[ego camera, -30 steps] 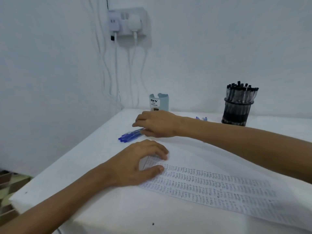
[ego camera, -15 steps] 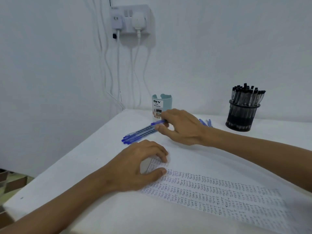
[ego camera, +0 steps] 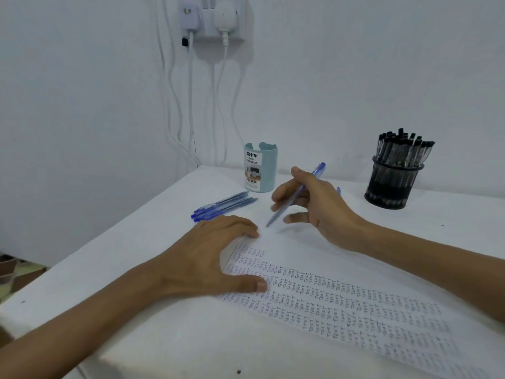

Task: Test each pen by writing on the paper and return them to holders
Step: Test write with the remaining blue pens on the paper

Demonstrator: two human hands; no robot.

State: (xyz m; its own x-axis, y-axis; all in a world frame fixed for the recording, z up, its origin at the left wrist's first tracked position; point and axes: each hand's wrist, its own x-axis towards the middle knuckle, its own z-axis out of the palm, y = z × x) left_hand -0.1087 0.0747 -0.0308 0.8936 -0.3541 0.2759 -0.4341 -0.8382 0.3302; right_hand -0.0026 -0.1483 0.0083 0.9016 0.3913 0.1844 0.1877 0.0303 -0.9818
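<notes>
Paper (ego camera: 355, 305) lies flat on the desk (ego camera: 153, 332), already packed w/ rows of small "TEST" marks, so a lot of pens look done; top row near the upper left corner is short, w/ blank sheet above it. Left hand (ego camera: 207, 258) rests palm-down on that corner, fingers spread and holding nothing, pinning the sheet. Right hand (ego camera: 311, 203) is raised above the paper, fingers clamped on a blue pen (ego camera: 293, 196), tip pointing down-left and not yet touching the sheet; this one prob. still needs its test. Three more blue pens (ego camera: 224, 205) lie loose on the desk just left of the light blue holder (ego camera: 261, 168), which looks empty from here; approx. one more blue tip shows behind the right hand. Black mesh holder (ego camera: 393, 184) at the right is full of black pens (ego camera: 404, 146); that batch seems finished. Left: test the blue ones, drop them in the blue holder.
</notes>
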